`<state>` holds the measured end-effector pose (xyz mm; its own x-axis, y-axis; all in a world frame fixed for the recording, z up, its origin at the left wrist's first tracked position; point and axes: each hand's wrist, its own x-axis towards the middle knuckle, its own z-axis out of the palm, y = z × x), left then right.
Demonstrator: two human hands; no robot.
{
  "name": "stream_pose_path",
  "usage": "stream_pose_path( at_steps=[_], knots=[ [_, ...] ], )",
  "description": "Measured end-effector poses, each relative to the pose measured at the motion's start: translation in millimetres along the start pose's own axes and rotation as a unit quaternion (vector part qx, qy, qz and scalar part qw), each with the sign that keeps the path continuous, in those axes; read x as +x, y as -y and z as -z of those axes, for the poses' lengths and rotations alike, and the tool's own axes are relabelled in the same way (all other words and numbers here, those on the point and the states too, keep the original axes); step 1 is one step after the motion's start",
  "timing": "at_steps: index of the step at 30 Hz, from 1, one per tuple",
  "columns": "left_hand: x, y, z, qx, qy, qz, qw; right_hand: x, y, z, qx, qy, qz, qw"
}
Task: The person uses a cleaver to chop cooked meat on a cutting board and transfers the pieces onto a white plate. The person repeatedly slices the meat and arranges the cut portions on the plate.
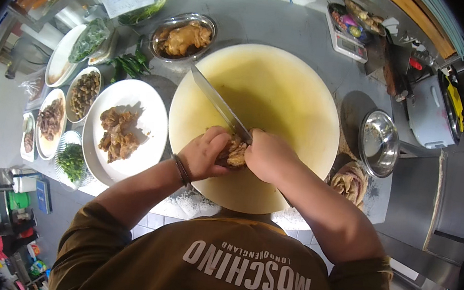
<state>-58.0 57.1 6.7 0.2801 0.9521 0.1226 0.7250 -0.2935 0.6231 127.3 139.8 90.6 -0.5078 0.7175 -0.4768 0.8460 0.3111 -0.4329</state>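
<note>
My right hand (pixel 271 156) is closed around the handle of a broad kitchen knife (pixel 224 103), its blade slanting to the far left over a round plastic chopping block (pixel 318 99). My left hand (pixel 205 150) grips a piece of brown cooked meat (pixel 236 154) at the near part of the block, right beside the knife's handle end. Both hands partly cover this meat. Left of the block, a large white plate (pixel 154 114) bears several chopped meat pieces (pixel 119 134). A steel bowl (pixel 154 46) behind it holds a larger piece of browned meat, perhaps poultry (pixel 187 39).
Green peppers (pixel 132 62), small dishes of chopped meat (pixel 51 120) and a glass bowl of chopped greens (pixel 71 161) crowd the left. On the right are a steel bowl (pixel 380 140), a crumpled cloth (pixel 350 184), a digital scale (pixel 346 46) and a grey plastic bin (pixel 431 112).
</note>
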Motion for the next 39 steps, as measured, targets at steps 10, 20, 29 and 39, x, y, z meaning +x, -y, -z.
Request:
stream_pose_path(
  at_steps=[10, 20, 29, 39],
  knots=[
    [44.0, -37.3, 35.1, 0.134, -0.106, -0.033, 0.985, -79.8, -108.0, 12.5, 0.424, -0.126, -0.074, 0.894],
    [120.9, -63.7, -17.6, 0.19, 0.092, 0.118, 0.97, -124.2, -145.0, -43.6, 0.425, -0.162, -0.153, 0.877],
    [-70.7, 69.1, 87.7, 0.247, -0.046, 0.277, 0.928, -101.0, -141.2, -42.9, 0.43, -0.104, -0.118, 0.889],
    [-103.3, 98.7, 80.3, 0.445, 0.006, 0.372, 0.814, -99.1, -125.6, -43.9, 0.411, -0.073, -0.124, 0.9]
  ],
)
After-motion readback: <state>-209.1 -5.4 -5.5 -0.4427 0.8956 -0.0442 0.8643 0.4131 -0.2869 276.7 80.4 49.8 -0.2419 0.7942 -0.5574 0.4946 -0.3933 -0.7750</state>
